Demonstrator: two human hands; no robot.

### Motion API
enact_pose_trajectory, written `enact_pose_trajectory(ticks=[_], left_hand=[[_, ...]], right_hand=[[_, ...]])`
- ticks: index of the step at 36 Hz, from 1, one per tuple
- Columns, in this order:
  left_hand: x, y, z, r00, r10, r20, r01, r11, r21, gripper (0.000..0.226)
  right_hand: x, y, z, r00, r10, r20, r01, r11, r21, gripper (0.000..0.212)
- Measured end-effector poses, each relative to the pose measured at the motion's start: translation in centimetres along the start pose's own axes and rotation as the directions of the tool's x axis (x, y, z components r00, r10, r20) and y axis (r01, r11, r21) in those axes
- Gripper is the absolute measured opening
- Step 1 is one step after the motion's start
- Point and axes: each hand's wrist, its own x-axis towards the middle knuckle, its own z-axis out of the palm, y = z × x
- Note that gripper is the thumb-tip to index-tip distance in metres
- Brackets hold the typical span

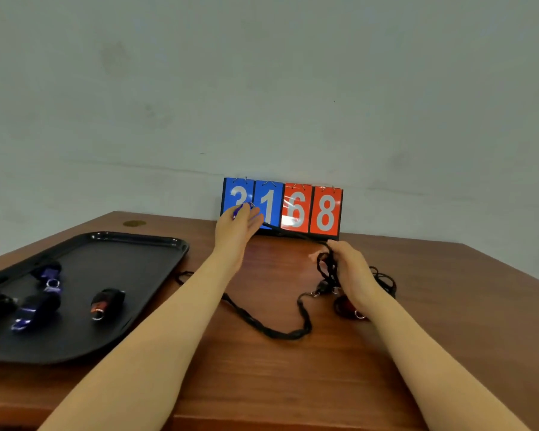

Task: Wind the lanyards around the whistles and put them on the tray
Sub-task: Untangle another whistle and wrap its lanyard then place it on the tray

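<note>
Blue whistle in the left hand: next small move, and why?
Probably start wrapping: the left hand holds the blue whistle up near the scoreboard, and its black lanyard runs taut across to the right hand, which grips a bunched strand. Turning the cord around the whistle body looks next. Wound whistles already lie on the tray.

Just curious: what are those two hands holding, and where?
Left hand pinches a blue whistle by its body; right hand grips the bunched black lanyard.
</note>
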Motion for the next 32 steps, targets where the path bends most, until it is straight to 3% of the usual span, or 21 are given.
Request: enact_pose_trajectory(ticks=[1, 4, 8, 11, 14, 16, 18, 22, 24, 26, 29, 32], left_hand=[[0.0, -0.3, 0.0, 0.999, 0.032, -0.008, -0.032, 0.997, 0.075, 0.032], [0.0, -0.9, -0.2, 0.983, 0.182, -0.002, -0.171, 0.927, 0.335, 0.026], [0.1, -1.2, -0.9, 0.922, 0.379, 0.077, -0.334, 0.681, 0.652, 0.027], [0.2, -1.7, -1.9, 0.902, 0.411, 0.130, -0.355, 0.536, 0.766, 0.027], [0.6, -2.2, -3.2, 0.920, 0.378, 0.100, -0.280, 0.457, 0.844, 0.026], [1.0, -2.5, -4.0, 0.934, 0.349, 0.072, -0.222, 0.412, 0.884, 0.027], [1.3, -2.7, -4.6, 0.950, 0.310, 0.033, -0.160, 0.395, 0.905, 0.029], [1.1, -2.7, -4.4, 0.977, 0.209, -0.041, -0.066, 0.478, 0.876, 0.027], [0.8, -2.6, -3.7, 0.984, 0.176, -0.004, -0.087, 0.507, 0.857, 0.022], [0.4, -2.5, -2.7, 0.985, 0.157, 0.065, -0.138, 0.514, 0.847, 0.018], [-0.7, -1.9, -0.8, 0.979, 0.145, 0.140, -0.199, 0.587, 0.784, 0.012], [-2.5, -1.2, 1.1, 0.961, 0.115, 0.253, -0.262, 0.676, 0.688, 0.013]], right_hand=[[-0.2, 0.0, -0.1, 0.999, -0.036, -0.009, 0.036, 0.999, 0.021, 0.031], [-0.5, 0.1, -0.5, 0.987, -0.157, -0.028, 0.152, 0.980, -0.132, 0.034], [-0.2, -0.3, -1.7, 0.971, -0.204, -0.123, 0.194, 0.977, -0.088, 0.028], [-0.5, -1.6, -3.0, 0.959, -0.134, -0.250, 0.200, 0.943, 0.264, 0.021], [-0.4, -2.0, -5.0, 0.958, -0.123, -0.261, 0.266, 0.726, 0.634, 0.035], [-0.2, -1.7, -6.4, 0.959, -0.119, -0.258, 0.279, 0.577, 0.768, 0.032], [0.1, -1.5, -7.5, 0.955, -0.071, -0.287, 0.279, 0.539, 0.795, 0.033], [0.5, -0.8, -7.7, 0.933, 0.031, -0.359, 0.204, 0.775, 0.598, 0.033], [0.5, -0.6, -6.8, 0.928, 0.050, -0.368, 0.095, 0.926, 0.364, 0.029], [0.4, -0.2, -5.7, 0.935, -0.012, -0.353, 0.033, 0.998, 0.054, 0.026], [0.2, 1.0, -4.0, 0.947, -0.237, -0.217, 0.116, 0.882, -0.456, 0.025], [-0.1, 1.6, -2.1, 0.940, -0.338, -0.033, 0.243, 0.737, -0.631, 0.010]])
